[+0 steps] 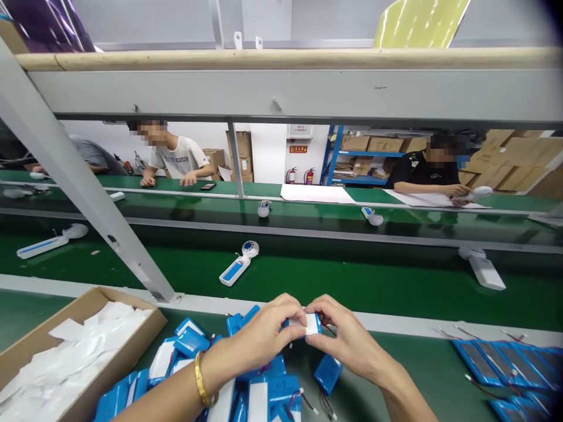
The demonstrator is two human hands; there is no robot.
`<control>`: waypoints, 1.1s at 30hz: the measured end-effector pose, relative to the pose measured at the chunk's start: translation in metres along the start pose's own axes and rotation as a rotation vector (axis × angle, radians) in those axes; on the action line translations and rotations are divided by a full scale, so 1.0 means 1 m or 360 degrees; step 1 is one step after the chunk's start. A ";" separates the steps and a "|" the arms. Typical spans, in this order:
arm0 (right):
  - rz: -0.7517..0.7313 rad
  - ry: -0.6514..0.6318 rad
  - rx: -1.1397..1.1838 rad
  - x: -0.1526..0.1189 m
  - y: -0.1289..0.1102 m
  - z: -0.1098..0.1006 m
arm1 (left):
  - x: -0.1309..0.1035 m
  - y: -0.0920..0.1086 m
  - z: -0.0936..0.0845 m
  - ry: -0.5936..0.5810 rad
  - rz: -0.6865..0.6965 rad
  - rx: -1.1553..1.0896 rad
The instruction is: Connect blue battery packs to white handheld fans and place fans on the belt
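Note:
Both hands meet near the bench's inner edge around one blue battery pack point(313, 324) with a white patch on its face. My left hand point(268, 328) pinches its left end between thumb and fingers. At its right end, my right hand point(347, 334) has thumb and fingertips closed on the pack. A heap of blue battery packs point(257, 398), some with white faces, lies beneath and around my left forearm. A single blue pack point(328, 373) with wires rests under my right hand.
A cardboard box point(152, 334) of white sheets stands at the left. Rows of blue packs point(484, 363) lie at the right. Beyond a metal rail point(409, 324), a green conveyor point(308, 275) carries white devices point(235, 269). A slanted post point(88, 176) rises at left. People sit across.

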State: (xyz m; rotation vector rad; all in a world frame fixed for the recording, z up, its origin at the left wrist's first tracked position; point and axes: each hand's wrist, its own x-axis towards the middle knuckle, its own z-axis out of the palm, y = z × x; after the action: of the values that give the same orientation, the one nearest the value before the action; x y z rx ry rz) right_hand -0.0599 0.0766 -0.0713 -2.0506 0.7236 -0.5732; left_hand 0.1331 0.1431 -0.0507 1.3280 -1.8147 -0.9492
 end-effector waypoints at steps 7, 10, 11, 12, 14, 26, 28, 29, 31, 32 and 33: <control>-0.0220 0.0195 0.1192 0.004 -0.006 0.005 | -0.011 0.031 0.009 0.0348 -0.0043 -0.0404; -0.0279 0.0149 0.1375 0.005 -0.005 0.009 | -0.015 0.043 0.010 0.0428 0.0040 -0.0058; -0.0276 0.0136 0.1406 0.004 -0.006 0.010 | -0.016 0.046 0.011 0.0439 0.0058 0.0011; -0.0266 0.0122 0.1425 0.003 -0.008 0.010 | -0.016 0.048 0.011 0.0436 0.0071 0.0048; -0.0255 0.0097 0.1440 0.000 -0.012 0.009 | -0.015 0.052 0.012 0.0418 0.0080 0.0057; -0.0203 -0.0026 0.1541 -0.006 -0.018 0.012 | -0.011 0.053 0.011 0.0353 -0.0046 -0.0098; -0.0192 -0.0021 0.1538 -0.006 -0.018 0.014 | -0.014 0.055 0.011 0.0338 -0.0043 -0.0045; -0.0187 -0.0021 0.1530 -0.006 -0.018 0.014 | -0.015 0.055 0.011 0.0331 -0.0040 -0.0015; -0.0174 0.0000 0.1502 -0.007 -0.016 0.014 | -0.016 0.056 0.011 0.0318 -0.0019 0.0052; -0.0165 0.0024 0.1477 -0.007 -0.015 0.014 | -0.016 0.056 0.012 0.0310 0.0001 0.0091; -0.0154 0.0055 0.1449 -0.008 -0.014 0.014 | -0.017 0.055 0.012 0.0304 0.0027 0.0126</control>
State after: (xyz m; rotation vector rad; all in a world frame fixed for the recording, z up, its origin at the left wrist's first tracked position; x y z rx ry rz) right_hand -0.0531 0.0959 -0.0677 -1.2267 0.2815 -0.8085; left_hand 0.1011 0.1729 -0.0110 1.3991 -1.7293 -0.7216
